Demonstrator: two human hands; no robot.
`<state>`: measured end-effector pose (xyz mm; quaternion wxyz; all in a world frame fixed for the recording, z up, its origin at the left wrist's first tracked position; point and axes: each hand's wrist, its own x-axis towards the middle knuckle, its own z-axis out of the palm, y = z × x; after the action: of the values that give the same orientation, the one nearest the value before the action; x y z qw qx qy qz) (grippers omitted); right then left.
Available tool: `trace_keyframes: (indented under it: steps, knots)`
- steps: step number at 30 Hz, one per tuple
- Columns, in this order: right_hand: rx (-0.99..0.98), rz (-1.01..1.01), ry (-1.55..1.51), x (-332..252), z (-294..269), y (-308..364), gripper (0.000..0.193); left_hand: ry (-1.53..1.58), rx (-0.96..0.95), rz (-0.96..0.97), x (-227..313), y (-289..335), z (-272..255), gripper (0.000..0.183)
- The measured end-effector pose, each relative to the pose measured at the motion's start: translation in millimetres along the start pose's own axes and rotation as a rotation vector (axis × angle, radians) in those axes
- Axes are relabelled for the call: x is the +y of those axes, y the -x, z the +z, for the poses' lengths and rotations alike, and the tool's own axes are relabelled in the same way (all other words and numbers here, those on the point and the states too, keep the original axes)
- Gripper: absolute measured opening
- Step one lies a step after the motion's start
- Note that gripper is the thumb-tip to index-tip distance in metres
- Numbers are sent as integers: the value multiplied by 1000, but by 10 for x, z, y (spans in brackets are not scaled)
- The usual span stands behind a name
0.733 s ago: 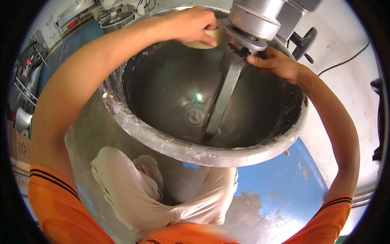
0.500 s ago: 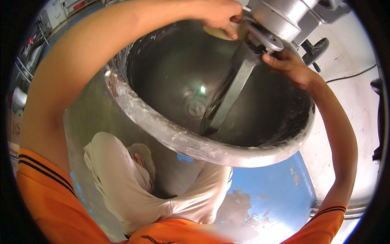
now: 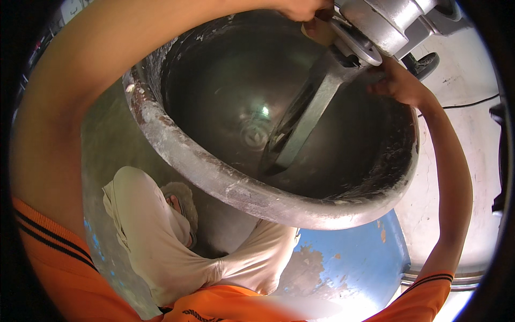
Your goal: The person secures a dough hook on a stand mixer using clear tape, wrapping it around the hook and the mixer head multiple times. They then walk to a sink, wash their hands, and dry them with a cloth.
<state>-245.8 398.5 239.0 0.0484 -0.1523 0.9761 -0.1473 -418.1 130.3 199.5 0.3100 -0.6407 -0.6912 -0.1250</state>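
Observation:
A tilted metal mixing bowl (image 3: 225, 188) with a crusted, smeared rim fills the middle of the view. Into it slants a flat metal mixer beater (image 3: 311, 123), hanging from a round collar (image 3: 357, 43) under the machine's head. At the bowl's far edge my left hand (image 3: 308, 9) is closed on a pale yellowish flat scraper (image 3: 320, 32), just left of the collar; the top of the picture cuts part of this hand off. On the other side my right hand (image 3: 399, 86) reaches over the rim beside the collar, fingers apart and partly in shadow, with nothing visible in them.
The silver mixer head (image 3: 375, 24) overhangs the bowl at top right, with a dark hand knob (image 3: 426, 65) behind it. A black cable (image 3: 461, 103) runs along the pale wall. My bent legs (image 3: 145, 231) are below the bowl, near a worn blue painted surface (image 3: 365, 252).
My left hand has moved up and right with the scraper, closer to the collar. My right hand's thumb has come away from the beater's top. The view has shifted slightly.

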Motion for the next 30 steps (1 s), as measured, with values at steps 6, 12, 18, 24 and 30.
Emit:
trace_keyframes:
  steps: [6, 12, 18, 24, 30]
  knots:
    - [375, -338, 294, 237, 6, -269, 60, 15, 43, -123, 100, 59, -56, 41]
    - [179, -309, 207, 165, -82, -389, 43, 121, 88, -626, 255, 3, -18, 45]
    - [233, -341, 192, 191, -28, -470, 42, 300, -103, -872, 498, 77, -55, 44]
    - [232, -391, 201, 193, -25, -481, 43, 788, -78, -899, 1451, 13, -250, 76]
    - [199, -408, 233, 133, -93, -375, 37, 534, -12, -1093, 1711, -254, -90, 88]
